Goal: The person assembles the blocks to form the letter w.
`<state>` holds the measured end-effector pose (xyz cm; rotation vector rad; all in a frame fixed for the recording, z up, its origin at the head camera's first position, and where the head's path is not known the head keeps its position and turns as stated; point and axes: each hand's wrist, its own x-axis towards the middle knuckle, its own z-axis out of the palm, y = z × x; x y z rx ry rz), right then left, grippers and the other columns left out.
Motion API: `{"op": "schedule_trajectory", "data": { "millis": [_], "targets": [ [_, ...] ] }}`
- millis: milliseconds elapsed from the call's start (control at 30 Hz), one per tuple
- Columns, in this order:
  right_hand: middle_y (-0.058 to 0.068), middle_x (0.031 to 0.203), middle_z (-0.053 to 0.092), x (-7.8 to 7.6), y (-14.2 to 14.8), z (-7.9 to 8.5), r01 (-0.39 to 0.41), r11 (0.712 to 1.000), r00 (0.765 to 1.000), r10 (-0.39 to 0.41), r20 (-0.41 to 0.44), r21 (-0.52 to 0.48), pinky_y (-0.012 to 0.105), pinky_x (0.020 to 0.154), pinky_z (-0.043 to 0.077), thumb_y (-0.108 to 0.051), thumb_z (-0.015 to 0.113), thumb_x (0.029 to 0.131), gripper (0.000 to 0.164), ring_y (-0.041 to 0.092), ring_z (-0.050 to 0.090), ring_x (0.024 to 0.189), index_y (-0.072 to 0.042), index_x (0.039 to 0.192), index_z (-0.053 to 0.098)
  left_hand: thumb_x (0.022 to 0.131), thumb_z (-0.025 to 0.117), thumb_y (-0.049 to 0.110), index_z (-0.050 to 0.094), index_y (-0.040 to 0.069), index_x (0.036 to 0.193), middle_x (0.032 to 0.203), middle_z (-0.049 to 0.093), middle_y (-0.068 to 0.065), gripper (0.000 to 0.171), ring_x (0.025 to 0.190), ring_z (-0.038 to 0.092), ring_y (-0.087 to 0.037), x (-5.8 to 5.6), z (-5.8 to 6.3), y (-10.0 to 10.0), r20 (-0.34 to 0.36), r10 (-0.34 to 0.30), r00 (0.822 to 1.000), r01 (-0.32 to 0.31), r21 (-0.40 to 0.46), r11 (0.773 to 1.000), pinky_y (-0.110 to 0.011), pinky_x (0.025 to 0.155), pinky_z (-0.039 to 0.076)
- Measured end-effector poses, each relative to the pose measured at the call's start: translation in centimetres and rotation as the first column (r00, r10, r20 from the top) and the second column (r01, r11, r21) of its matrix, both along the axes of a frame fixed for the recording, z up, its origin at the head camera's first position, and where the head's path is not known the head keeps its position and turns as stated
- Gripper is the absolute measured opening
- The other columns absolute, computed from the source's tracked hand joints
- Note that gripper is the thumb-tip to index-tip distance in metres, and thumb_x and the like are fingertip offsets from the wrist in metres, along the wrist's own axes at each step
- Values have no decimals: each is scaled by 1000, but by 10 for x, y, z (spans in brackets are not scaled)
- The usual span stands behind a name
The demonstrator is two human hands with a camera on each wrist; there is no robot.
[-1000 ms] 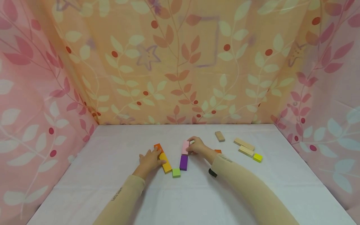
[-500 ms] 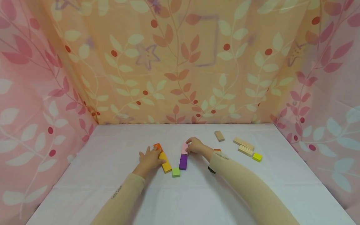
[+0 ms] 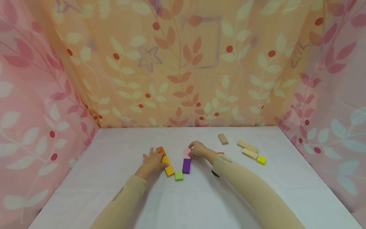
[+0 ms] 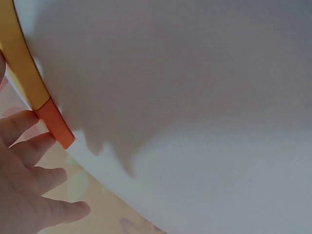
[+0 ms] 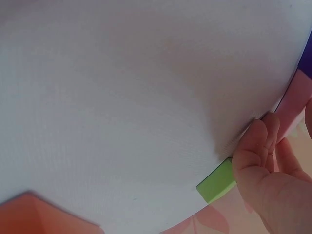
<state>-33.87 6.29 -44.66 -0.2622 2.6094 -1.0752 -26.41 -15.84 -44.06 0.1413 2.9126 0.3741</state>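
Spread fingers of my left hand (image 3: 152, 163) rest on an orange block (image 4: 56, 124) and a yellow-orange block (image 3: 168, 168), which lie end to end in a slanting line. My right hand (image 3: 199, 149) holds a pink block (image 3: 187, 153) by its far part, fingers bent around it. The pink block's near end meets a purple block (image 3: 186, 166). Between the near ends of the two lines sits a light green block (image 3: 179, 176). Another green block (image 5: 217, 183) lies right beside my right fingers in the right wrist view; the hand mostly hides it from the head view.
An orange-red block (image 3: 220, 153) is partly hidden by the right sleeve. Farther right lie a plain wooden block (image 3: 223, 139), a longer wooden block (image 3: 247, 146), a ridged wooden piece (image 3: 250, 154) and a yellow block (image 3: 261, 160). Patterned cloth (image 3: 183, 63) encloses the white table (image 3: 114, 143).
My right hand has shifted slightly nearer with the pink block, whose far end now shows a little lower. My left hand and the other blocks look unchanged.
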Motion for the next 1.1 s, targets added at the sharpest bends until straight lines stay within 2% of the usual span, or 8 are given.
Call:
{"op": "schedule_trajectory", "data": {
  "millis": [133, 267, 433, 533, 667, 800, 900, 1100],
  "targets": [
    [17, 121, 53, 1, 2, 1, 0, 1000, 1000, 0, 5, -7, 25, 65, 48, -3, 77, 79, 45, 20, 56, 81, 3, 120, 61, 91, 67, 37, 51, -3, 137, 150, 34, -25, 64, 142, 12, -49, 0, -1, 1, -1, -6, 1000, 6, 7, 1000, -72, 106, 12],
    [20, 125, 54, 1, 9, 6, -21, 1000, 999, 22, -50, 12, 29, 71, 50, -4, 75, 81, 45, 21, 56, 84, 4, 122, 60, 92, 67, 37, 54, -4, 134, 150, 34, -25, 60, 142, 11, -50, 1, -1, 5, -13, -9, 1000, 9, -2, 1000, -72, 106, 11],
    [18, 106, 61, -9, 26, 13, -43, 998, 986, 51, -158, 55, 34, 75, 51, 1, 69, 84, 36, 23, 58, 86, 4, 119, 62, 94, 63, 36, 51, -3, 136, 151, 33, -25, 59, 142, 9, -50, 2, 2, 9, -17, -7, 1000, 7, -7, 1000, -73, 105, 9],
    [19, 102, 63, -16, 39, 14, -102, 987, 969, 127, -210, 126, 39, 80, 50, 6, 64, 83, 42, 28, 59, 91, 2, 125, 61, 96, 61, 36, 47, 0, 141, 151, 33, -24, 60, 142, 10, -50, 4, 4, 15, -31, -20, 999, 21, 32, 999, -73, 105, 9],
    [22, 115, 60, -22, 50, 13, -187, 950, 959, 232, -163, 248, 45, 91, 47, 10, 60, 81, 58, 32, 56, 104, -4, 137, 54, 95, 60, 39, 43, 8, 147, 153, 34, -19, 62, 143, 14, -47, 0, 4, 31, -48, -88, 995, 90, 46, 995, -70, 107, 12],
    [25, 121, 56, -24, 52, 9, -215, 924, 961, 257, -99, 316, 46, 93, 45, 9, 62, 81, 66, 33, 52, 106, -10, 142, 50, 94, 60, 44, 40, 11, 149, 154, 34, -15, 67, 143, 16, -44, -4, 5, 52, -19, -167, 986, 168, 28, 985, -67, 109, 16],
    [25, 127, 53, -23, 50, 6, -215, 913, 958, 267, -107, 347, 50, 98, 41, 5, 60, 85, 57, 35, 50, 112, -10, 140, 52, 95, 59, 44, 41, 10, 148, 154, 34, -16, 66, 143, 16, -45, -6, 6, 64, 8, -197, 980, 196, 53, 979, -68, 108, 15],
    [23, 124, 55, -24, 47, -2, -200, 891, 939, 293, -179, 408, 52, 102, 37, 1, 59, 90, 38, 38, 49, 113, -4, 127, 61, 96, 55, 48, 40, 15, 149, 156, 32, -10, 65, 145, 15, -42, -13, 0, 76, 56, -186, 981, 184, 45, 982, -68, 109, 12]
  ]
}}
